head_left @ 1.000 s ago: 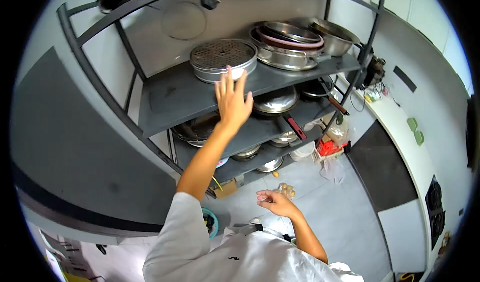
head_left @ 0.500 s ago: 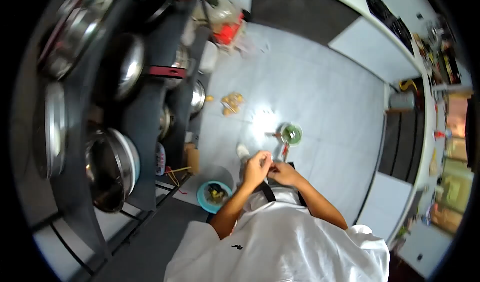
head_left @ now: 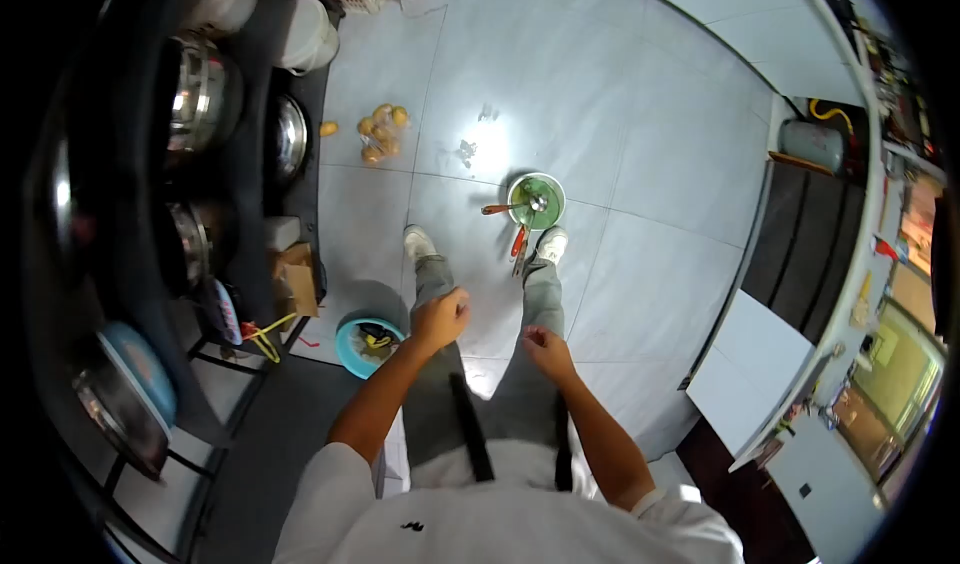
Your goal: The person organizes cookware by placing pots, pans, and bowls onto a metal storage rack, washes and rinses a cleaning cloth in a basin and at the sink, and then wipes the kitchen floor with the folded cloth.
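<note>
While we stand over the pale tiled floor (head_left: 660, 164), our left hand (head_left: 440, 320) hangs in front of the left leg with its fingers curled in. Our right hand (head_left: 546, 350) hangs before the right leg, its fingers bent too. The two hands are apart from each other, and we cannot tell whether either closes on something small (the curled fingers hide the palms).

Beyond the right hand, on the floor, sits a white-rimmed bowl (head_left: 558, 186) with a green inside. It is just beside our right shoe (head_left: 552, 247); we cannot tell whether they touch. In it we see the round metal head of a ladle (head_left: 538, 204), whose orange-brown handle juts out over the rim to the left. A red-handled utensil (head_left: 518, 241) projects from the bowl's near side, pointing back toward us.

Near our left hand, also on the floor, is a blue basin (head_left: 341, 346) with dark and yellow things in it, too jumbled to name.

Farther forward we see a plastic bag of round yellow things (head_left: 380, 134), and a cardboard box (head_left: 297, 279) beside the dark shelf rack (head_left: 205, 394) on our left.
</note>
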`<action>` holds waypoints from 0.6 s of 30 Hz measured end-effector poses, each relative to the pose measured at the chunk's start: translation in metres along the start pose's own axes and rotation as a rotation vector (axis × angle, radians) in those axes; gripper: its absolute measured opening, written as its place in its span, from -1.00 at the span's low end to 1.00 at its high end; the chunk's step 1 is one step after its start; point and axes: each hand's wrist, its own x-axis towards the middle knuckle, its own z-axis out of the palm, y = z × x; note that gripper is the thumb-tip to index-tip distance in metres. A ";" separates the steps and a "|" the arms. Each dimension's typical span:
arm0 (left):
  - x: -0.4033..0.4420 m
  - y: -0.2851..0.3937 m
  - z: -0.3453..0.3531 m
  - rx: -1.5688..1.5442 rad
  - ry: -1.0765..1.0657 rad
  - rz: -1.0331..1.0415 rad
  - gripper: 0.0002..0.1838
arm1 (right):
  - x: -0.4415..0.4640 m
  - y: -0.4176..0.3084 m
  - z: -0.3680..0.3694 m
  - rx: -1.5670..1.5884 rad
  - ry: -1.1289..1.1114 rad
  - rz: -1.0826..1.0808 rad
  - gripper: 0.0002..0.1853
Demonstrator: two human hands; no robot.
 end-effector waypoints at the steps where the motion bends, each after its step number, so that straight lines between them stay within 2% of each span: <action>1: 0.019 -0.033 0.027 0.040 -0.063 -0.083 -0.73 | 0.023 0.005 -0.005 -0.036 0.011 0.003 -0.65; 3: 0.053 -0.096 0.082 0.193 -0.093 -0.267 -0.70 | 0.079 0.036 -0.017 -0.110 0.042 0.003 -0.65; 4: 0.077 -0.125 0.110 0.269 -0.104 -0.360 -0.69 | 0.120 0.076 -0.023 -0.140 0.042 -0.002 -0.63; 7: 0.145 -0.199 0.195 0.069 -0.058 -0.643 -0.63 | 0.216 0.132 -0.060 -0.364 0.084 0.123 -0.64; 8: 0.168 -0.220 0.230 -0.028 0.060 -0.634 -0.64 | 0.258 0.182 -0.073 -0.350 0.084 0.079 -0.62; 9: 0.193 -0.243 0.264 -0.103 0.120 -0.463 -0.65 | 0.291 0.193 -0.088 -0.330 0.078 0.114 -0.60; 10: 0.221 -0.261 0.287 -0.174 0.183 -0.281 -0.65 | 0.323 0.189 -0.101 -0.480 0.094 0.106 -0.61; 11: 0.254 -0.259 0.302 -0.340 0.184 -0.305 -0.62 | 0.354 0.181 -0.110 -0.608 0.157 0.004 -0.64; 12: 0.277 -0.240 0.308 -0.505 0.183 -0.336 -0.57 | 0.391 0.199 -0.122 -0.476 0.169 -0.038 -0.63; 13: 0.299 -0.207 0.300 -0.628 0.153 -0.480 -0.48 | 0.412 0.170 -0.127 -0.383 0.193 -0.103 -0.64; 14: 0.321 -0.181 0.297 -0.749 0.133 -0.623 -0.39 | 0.446 0.174 -0.132 -0.109 0.145 0.009 -0.62; 15: 0.338 -0.197 0.322 -0.860 0.168 -0.601 -0.34 | 0.460 0.152 -0.133 0.299 0.103 0.145 -0.54; 17: 0.359 -0.186 0.327 -0.842 0.147 -0.508 -0.46 | 0.482 0.130 -0.133 0.476 0.111 0.141 -0.35; 18: 0.369 -0.180 0.329 -0.834 0.138 -0.461 -0.51 | 0.488 0.121 -0.131 0.491 0.086 0.151 -0.37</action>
